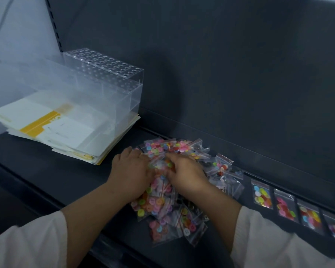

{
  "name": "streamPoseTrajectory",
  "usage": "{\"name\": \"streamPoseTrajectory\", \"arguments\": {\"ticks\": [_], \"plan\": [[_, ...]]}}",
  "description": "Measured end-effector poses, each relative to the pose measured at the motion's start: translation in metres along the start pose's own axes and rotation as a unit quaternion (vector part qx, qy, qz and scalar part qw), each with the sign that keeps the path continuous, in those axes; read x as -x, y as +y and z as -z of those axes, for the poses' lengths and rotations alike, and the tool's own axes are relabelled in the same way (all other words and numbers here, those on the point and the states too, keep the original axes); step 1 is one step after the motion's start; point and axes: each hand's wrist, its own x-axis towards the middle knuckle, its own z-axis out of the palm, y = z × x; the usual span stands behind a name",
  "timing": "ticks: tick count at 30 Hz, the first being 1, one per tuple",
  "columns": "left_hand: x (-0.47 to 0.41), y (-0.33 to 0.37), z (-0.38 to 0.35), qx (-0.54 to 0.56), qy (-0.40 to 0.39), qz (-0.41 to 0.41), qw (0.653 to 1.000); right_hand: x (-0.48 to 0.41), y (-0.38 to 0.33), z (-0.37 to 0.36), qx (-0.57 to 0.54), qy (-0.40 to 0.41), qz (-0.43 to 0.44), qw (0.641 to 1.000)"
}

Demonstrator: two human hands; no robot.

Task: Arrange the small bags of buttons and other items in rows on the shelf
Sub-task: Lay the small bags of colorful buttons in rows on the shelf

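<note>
A loose pile of small clear bags of coloured buttons (174, 192) lies on the dark shelf (70, 176). Both hands are on top of the pile, close together. My left hand (131, 171) lies palm down at the pile's left side, its fingertips curled into the bags. My right hand (185, 173) sits beside it with its fingers bent down among the bags; whether either hand pinches one bag is hidden. To the right, several button bags (285, 206) lie side by side in a row along the shelf.
A clear acrylic rack with round holes (106, 82) stands at the back left on a stack of white and yellow papers (60, 130). The dark back panel (220, 74) rises behind the pile. The shelf's front edge (46, 198) runs diagonally below my arms.
</note>
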Motion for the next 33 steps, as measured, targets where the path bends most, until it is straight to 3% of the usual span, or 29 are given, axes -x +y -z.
{"name": "streamPoseTrajectory", "arguments": {"ticks": [3, 7, 10, 14, 17, 20, 27, 33], "plan": [[-0.002, -0.002, -0.003, 0.036, 0.024, -0.016, 0.999, 0.000, 0.000, -0.002, -0.060, 0.034, -0.018, 0.997], [0.000, 0.005, 0.005, 0.218, 0.094, 0.009, 0.971, -0.002, 0.001, 0.000, -0.268, 0.043, -0.086, 0.959], [0.003, 0.015, 0.022, 0.408, 0.042, 0.069, 0.909, -0.002, 0.002, 0.006, -0.420, 0.063, -0.123, 0.897], [0.006, 0.032, 0.040, 0.570, 0.020, 0.120, 0.813, 0.012, 0.007, 0.026, -0.559, 0.057, -0.161, 0.812], [0.007, 0.049, 0.048, 0.645, -0.021, 0.152, 0.749, 0.031, 0.020, 0.042, -0.624, 0.021, -0.199, 0.755], [0.011, 0.077, 0.051, 0.671, -0.075, 0.157, 0.720, 0.057, 0.038, 0.055, -0.654, -0.002, -0.216, 0.725], [0.024, 0.159, 0.043, 0.644, -0.162, 0.095, 0.741, 0.132, 0.100, 0.080, -0.673, 0.032, -0.268, 0.689], [0.038, 0.237, 0.027, 0.607, -0.197, 0.054, 0.768, 0.197, 0.161, 0.103, -0.602, 0.114, -0.287, 0.737]]}}
